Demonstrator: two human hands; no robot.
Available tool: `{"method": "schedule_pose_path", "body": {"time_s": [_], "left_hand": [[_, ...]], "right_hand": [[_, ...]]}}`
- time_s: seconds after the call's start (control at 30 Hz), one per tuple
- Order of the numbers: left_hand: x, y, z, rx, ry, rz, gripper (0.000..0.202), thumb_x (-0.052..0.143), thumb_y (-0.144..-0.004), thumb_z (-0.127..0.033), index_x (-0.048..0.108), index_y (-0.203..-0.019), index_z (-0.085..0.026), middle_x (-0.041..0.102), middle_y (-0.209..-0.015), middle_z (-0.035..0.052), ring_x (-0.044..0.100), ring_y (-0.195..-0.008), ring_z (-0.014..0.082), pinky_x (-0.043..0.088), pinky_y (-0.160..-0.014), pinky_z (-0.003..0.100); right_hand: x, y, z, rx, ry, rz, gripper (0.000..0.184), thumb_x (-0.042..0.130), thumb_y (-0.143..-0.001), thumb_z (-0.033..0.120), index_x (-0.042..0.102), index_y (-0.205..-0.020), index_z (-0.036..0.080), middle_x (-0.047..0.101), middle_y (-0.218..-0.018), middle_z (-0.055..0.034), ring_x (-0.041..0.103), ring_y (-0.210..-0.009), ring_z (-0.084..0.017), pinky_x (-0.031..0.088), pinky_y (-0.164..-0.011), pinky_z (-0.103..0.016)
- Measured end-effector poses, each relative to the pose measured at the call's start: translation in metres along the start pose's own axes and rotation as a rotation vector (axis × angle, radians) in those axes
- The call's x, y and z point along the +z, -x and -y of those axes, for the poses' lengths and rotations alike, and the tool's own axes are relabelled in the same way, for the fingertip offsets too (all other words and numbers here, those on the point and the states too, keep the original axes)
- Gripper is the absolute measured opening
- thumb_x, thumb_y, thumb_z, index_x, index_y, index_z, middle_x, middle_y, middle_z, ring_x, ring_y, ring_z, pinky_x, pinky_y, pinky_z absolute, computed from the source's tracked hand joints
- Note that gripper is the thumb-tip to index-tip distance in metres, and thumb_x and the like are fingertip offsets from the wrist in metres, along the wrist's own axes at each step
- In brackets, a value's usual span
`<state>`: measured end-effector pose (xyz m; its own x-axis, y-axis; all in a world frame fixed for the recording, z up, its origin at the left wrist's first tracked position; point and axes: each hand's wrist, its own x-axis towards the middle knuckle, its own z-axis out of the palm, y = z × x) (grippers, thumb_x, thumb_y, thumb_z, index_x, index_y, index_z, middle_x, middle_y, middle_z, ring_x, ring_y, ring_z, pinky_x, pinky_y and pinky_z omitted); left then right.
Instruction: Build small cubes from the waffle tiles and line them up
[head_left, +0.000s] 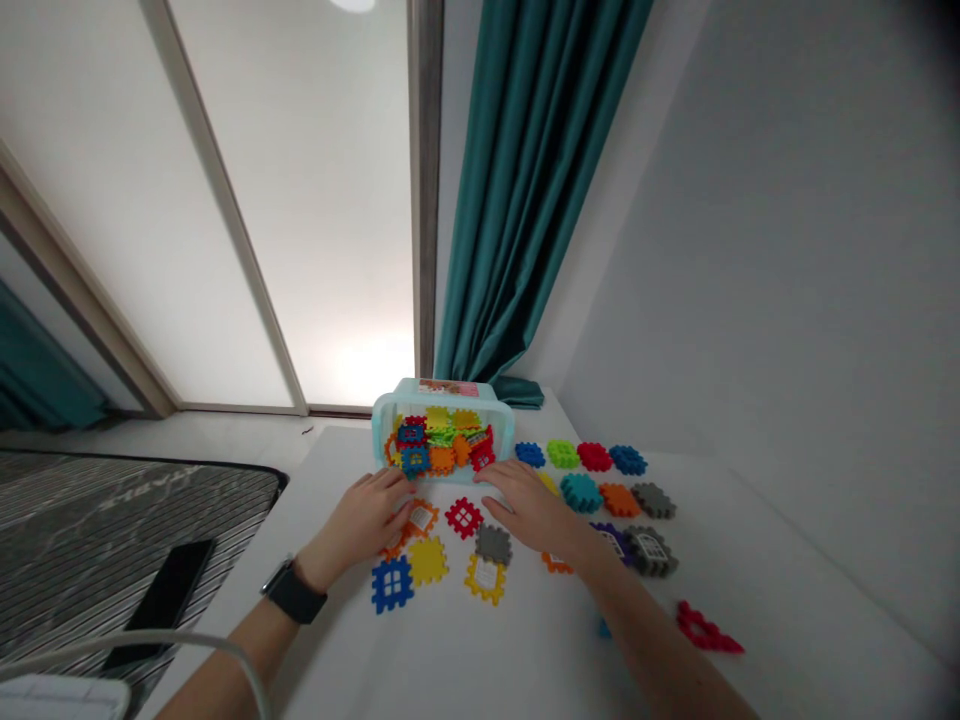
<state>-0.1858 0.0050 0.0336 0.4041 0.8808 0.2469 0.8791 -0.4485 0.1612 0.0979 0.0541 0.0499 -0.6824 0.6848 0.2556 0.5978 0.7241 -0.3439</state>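
Note:
A pale blue plastic box [382, 425] lies tipped on its side on the white table [787, 600], its opening facing me and full of colourful interlocking toy tiles [439, 443]. My left hand [367, 520] rests flat on the table just in front of the box, fingers stretched over an orange tile [422, 516]. My right hand [529, 510] lies flat beside it, fingers extended toward the box's lower right corner. Between the hands sits a red tile [464, 517]. A blue window tile [391, 584], a yellow tile [427, 560] and a grey tile [493, 544] lie nearer me.
More tiles in blue, green, red, teal, orange and grey [592, 475] spread to the right of the box; a red piece [707, 630] lies near the right forearm. A black phone [161, 600] rests on a striped mat left of the table. A teal curtain [525, 190] hangs behind.

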Motion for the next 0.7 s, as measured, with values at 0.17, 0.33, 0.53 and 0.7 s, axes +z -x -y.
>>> {"method": "schedule_pose_path", "body": {"time_s": [0.17,0.33,0.53,0.7], "left_hand": [[0.006,0.019,0.019,-0.116,0.060,-0.059,0.022,0.046,-0.095,-0.022,0.067,-0.100,-0.022,0.070,-0.107,0.0072,0.068,-0.097,0.0220,0.053,-0.087,0.035],[0.012,0.028,0.037,-0.289,0.122,-0.172,0.026,0.042,-0.096,-0.027,0.067,-0.100,-0.021,0.071,-0.103,0.0082,0.068,-0.097,0.0230,0.054,-0.088,0.037],[0.033,0.028,0.051,-0.432,0.202,-0.344,0.043,0.048,-0.090,-0.029,0.052,-0.131,-0.016,0.069,-0.118,0.0129,0.066,-0.110,0.0276,0.053,-0.098,0.047],[0.044,0.026,0.048,-0.321,0.354,-0.333,0.061,0.053,-0.088,-0.029,0.039,-0.146,-0.017,0.066,-0.127,0.0139,0.064,-0.118,0.0285,0.050,-0.103,0.049]], "right_hand": [[0.011,-0.003,0.011,0.030,0.029,0.076,0.027,0.055,-0.093,0.018,0.065,-0.119,0.018,0.069,-0.117,-0.0116,0.061,-0.113,-0.028,0.045,-0.100,-0.045],[0.012,-0.002,0.017,0.017,0.067,0.107,0.025,0.051,-0.097,0.021,0.065,-0.118,0.020,0.070,-0.117,-0.0103,0.061,-0.112,-0.028,0.043,-0.099,-0.045],[0.008,0.004,0.005,0.066,0.100,0.093,0.030,0.054,-0.095,0.019,0.064,-0.122,0.018,0.068,-0.124,-0.0120,0.060,-0.116,-0.028,0.043,-0.100,-0.044],[0.003,0.006,-0.004,0.081,0.112,0.109,0.033,0.052,-0.094,0.018,0.063,-0.125,0.017,0.066,-0.128,-0.0127,0.059,-0.120,-0.029,0.043,-0.102,-0.044]]}}
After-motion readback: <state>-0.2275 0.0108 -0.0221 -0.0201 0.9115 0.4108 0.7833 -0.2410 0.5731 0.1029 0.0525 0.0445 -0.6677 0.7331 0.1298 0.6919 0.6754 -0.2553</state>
